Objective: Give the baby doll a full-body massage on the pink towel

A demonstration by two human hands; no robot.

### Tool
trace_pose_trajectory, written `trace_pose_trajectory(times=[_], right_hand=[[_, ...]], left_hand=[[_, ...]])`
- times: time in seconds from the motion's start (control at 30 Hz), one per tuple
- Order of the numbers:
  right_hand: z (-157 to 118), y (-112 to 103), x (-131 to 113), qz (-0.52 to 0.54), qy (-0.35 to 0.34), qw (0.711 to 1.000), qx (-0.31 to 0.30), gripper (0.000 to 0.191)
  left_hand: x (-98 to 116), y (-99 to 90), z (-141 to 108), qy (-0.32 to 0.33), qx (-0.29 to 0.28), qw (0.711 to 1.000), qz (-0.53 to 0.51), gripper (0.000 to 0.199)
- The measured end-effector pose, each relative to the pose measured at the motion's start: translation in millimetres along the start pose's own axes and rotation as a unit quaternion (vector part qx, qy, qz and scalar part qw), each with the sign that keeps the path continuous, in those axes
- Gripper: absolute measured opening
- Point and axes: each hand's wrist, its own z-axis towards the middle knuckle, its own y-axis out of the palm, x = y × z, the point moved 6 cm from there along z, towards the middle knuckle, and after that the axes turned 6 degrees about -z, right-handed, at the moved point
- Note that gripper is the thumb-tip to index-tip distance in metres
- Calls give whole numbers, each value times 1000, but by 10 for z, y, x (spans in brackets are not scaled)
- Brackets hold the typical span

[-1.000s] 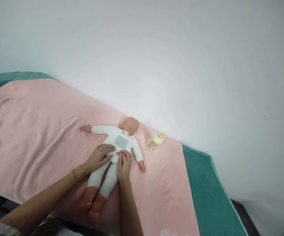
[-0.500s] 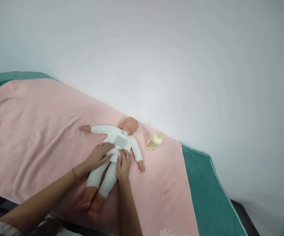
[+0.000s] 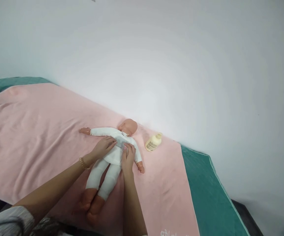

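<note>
A baby doll with a white cloth body lies on a pink blanket, its arms spread and its bald head toward the wall. On its torso is a grey rectangular patch, partly covered by fingers. My left hand rests on the left side of the torso, fingers stretched out toward the patch. Against the opposite side lies my right hand, its fingers extended over the patch's right edge. Neither hand is wrapped round anything.
A pale yellow bottle leans or lies right of the doll's head. The pink blanket covers a green sheet, which shows at the right and far left. A white wall rises behind.
Both hands have slid up the doll's torso from its lower part to the grey patch, which they now partly cover. The doll and bottle have stayed in place.
</note>
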Motion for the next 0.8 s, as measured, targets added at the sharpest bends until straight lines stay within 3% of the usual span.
trace_pose_trajectory(times=[0.2, 0.5, 0.7, 0.8], right_hand=[[336, 205, 122, -62, 14, 998, -29, 34], [267, 407, 278, -104, 17, 993, -49, 32], [206, 386, 284, -90, 3, 996, -13, 35], [209, 403, 295, -93, 4, 995, -25, 35]], left_hand=[[-59, 138, 271, 9, -17, 999, 38, 35], [-299, 209, 332, -9, -30, 999, 39, 42], [-293, 230, 292, 1, -19, 999, 33, 37], [-310, 241, 282, -4, -17, 999, 34, 38]])
